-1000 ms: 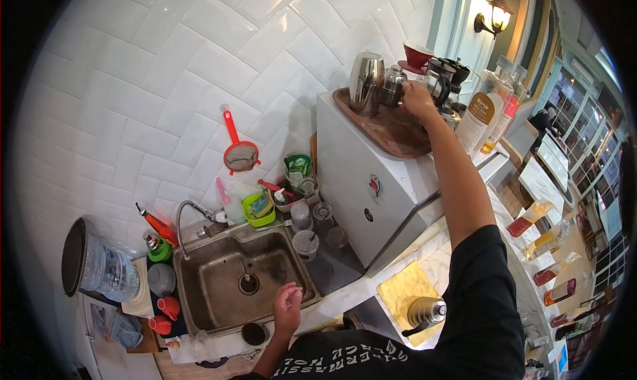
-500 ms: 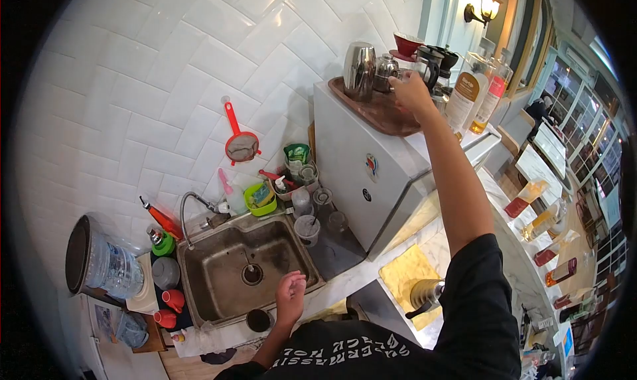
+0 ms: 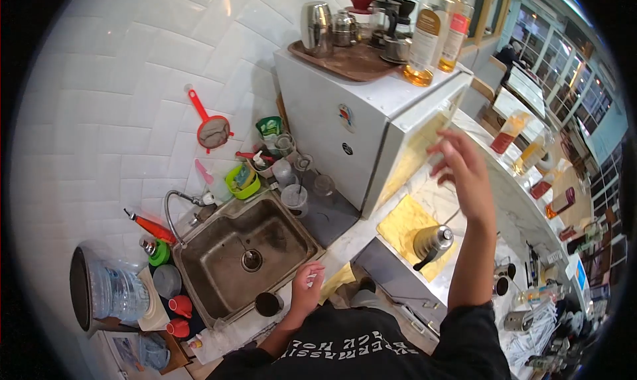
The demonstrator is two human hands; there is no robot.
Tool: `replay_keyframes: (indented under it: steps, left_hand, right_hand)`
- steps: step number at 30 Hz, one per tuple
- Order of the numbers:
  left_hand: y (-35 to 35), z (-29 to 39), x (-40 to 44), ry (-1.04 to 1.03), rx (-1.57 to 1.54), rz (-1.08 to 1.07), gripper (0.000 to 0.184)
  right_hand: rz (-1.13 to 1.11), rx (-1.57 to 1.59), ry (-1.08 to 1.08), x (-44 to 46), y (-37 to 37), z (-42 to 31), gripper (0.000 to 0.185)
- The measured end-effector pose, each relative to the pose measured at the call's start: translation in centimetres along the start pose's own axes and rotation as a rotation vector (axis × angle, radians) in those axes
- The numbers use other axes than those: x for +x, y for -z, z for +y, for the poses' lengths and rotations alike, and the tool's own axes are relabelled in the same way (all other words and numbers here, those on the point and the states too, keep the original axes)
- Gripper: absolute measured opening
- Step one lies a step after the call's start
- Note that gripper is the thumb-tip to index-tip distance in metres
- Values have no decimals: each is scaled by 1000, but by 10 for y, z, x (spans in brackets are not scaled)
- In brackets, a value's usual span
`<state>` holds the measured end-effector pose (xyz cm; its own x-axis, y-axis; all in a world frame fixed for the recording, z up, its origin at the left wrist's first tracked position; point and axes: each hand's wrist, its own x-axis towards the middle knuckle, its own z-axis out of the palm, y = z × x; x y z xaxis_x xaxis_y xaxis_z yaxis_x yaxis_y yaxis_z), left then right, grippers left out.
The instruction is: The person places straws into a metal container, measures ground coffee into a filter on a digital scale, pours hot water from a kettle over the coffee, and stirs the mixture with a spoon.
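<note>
My right hand (image 3: 459, 164) hangs in the air in front of the small white fridge (image 3: 338, 114), fingers apart and nothing in them. Below it a steel kettle (image 3: 432, 240) stands on a yellow cloth (image 3: 403, 219). My left hand (image 3: 308, 287) is near the front right edge of the metal sink (image 3: 225, 264), fingers loosely curled with nothing visible in them, beside a dark cup (image 3: 269, 304). On top of the fridge a brown tray (image 3: 358, 67) bears a steel shaker (image 3: 317, 28), a small metal pot (image 3: 344, 28) and a red dripper (image 3: 361, 1).
Two syrup bottles (image 3: 426, 38) stand at the fridge's right edge. A red strainer (image 3: 214, 132) hangs on the tiled wall. Plastic cups (image 3: 294, 197) and a green basket (image 3: 243, 182) are behind the sink. More bottles (image 3: 509, 132) line the curved counter. A person (image 3: 509, 53) is far back.
My right hand has left the small metal pot on the tray and come down to the right, empty. The view has shifted, so the fridge top sits higher. My left hand stays near the sink.
</note>
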<state>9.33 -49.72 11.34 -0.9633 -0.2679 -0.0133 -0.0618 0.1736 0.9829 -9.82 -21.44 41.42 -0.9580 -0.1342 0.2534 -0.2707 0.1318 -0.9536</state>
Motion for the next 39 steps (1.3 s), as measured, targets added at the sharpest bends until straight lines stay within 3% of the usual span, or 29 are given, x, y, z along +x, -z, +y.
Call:
replay_keyframes:
  steps: [8, 13, 18, 20, 22, 29, 33, 39]
  left_hand:
    - [-42, 12, 9, -55, 14, -96, 19]
    - [-77, 0, 16, 6, -87, -114, 21]
    - [-114, -2, 11, 42, -8, -149, 19]
    - [-129, -2, 10, 44, -30, -166, 18]
    - [-142, 1, 7, 65, -30, -177, 17]
    - [-157, -2, 12, 100, -56, -265, 19]
    - [-160, -1, 33, 121, -27, -338, 19]
    - [-170, -4, 70, 24, 0, -441, 24]
  right_hand:
    - [488, 133, -445, -184, 48, 189, 25]
    - [567, 45, -612, -249, 58, 267, 27]
    - [443, 27, -724, -252, 54, 326, 37]
    - [383, 36, -757, -232, 49, 321, 42]
    - [422, 65, -645, -215, 38, 324, 45]
    - [560, 555, -518, -194, 7, 345, 40]
    - [664, 427, -625, -192, 3, 344, 43]
    - [854, 143, -578, -196, -6, 336, 49]
